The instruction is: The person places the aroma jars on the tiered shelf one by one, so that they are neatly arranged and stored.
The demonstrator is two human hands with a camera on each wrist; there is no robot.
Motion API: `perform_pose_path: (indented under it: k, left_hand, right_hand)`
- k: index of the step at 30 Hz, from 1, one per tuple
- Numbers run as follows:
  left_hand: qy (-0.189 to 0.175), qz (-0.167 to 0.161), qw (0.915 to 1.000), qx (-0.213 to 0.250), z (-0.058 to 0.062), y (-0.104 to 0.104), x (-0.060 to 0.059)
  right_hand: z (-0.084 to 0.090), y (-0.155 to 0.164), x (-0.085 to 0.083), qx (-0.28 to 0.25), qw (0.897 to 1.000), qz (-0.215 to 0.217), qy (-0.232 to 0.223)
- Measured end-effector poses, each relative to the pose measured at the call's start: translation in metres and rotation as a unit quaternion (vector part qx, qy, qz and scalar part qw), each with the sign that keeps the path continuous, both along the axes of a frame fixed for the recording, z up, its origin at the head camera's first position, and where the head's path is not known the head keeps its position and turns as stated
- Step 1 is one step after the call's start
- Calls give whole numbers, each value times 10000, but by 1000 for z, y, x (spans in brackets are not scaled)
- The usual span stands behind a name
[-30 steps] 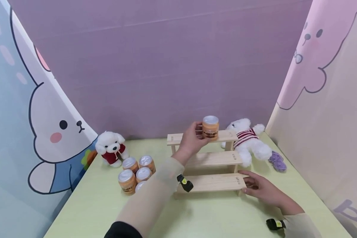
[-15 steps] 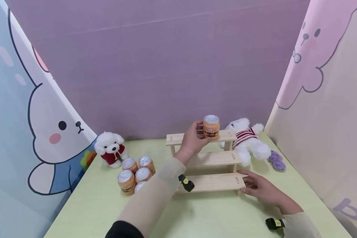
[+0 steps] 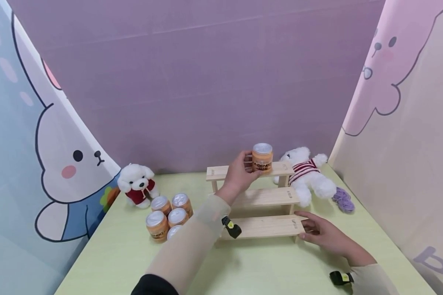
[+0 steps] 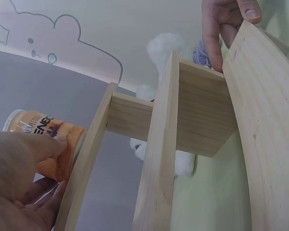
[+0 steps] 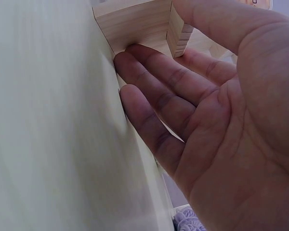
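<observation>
My left hand [image 3: 239, 175] grips an orange can [image 3: 262, 159] with a silver lid, its fingers behind and its thumb along the front. The can stands upright on the top tier of a three-step wooden shelf [image 3: 266, 226]; in the left wrist view the base of the can [image 4: 70, 144] meets that board. My right hand [image 3: 326, 237] holds the right end of the lowest tier. In the right wrist view, the thumb lies against the board while the fingers [image 5: 166, 91] reach beneath and beside it.
Several matching cans [image 3: 157, 225] stand grouped left of the shelf, partly behind my left forearm. A white toy dog [image 3: 135, 182] in red sits behind them. A white plush toy [image 3: 311, 180] in stripes leans behind the shelf's right side, near purple yarn [image 3: 343, 200].
Both hands, the can and the shelf keep practically the same places. The head view has shifted only very slightly.
</observation>
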State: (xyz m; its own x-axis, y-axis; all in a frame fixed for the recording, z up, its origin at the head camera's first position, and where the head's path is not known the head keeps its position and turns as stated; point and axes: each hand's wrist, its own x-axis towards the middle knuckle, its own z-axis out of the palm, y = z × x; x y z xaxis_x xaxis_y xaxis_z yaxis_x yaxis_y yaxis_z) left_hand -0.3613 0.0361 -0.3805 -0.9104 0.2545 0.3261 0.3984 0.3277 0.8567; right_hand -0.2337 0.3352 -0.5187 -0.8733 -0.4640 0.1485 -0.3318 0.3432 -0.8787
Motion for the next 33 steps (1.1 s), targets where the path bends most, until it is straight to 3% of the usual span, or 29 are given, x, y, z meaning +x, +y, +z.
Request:
perform_pose_path:
  k: [20, 27, 33]
  left_hand:
    - [41, 65, 10000, -26, 3, -5, 1]
    - [8, 145, 9999, 66, 1, -13, 3]
    - [200, 260, 9994, -65, -1, -22, 7]
  right_hand:
    - [2, -2, -2, 41, 10000, 9, 30]
    - [0, 0, -2, 18, 10000, 11, 55]
    - [0, 0, -1, 13, 10000, -19, 2]
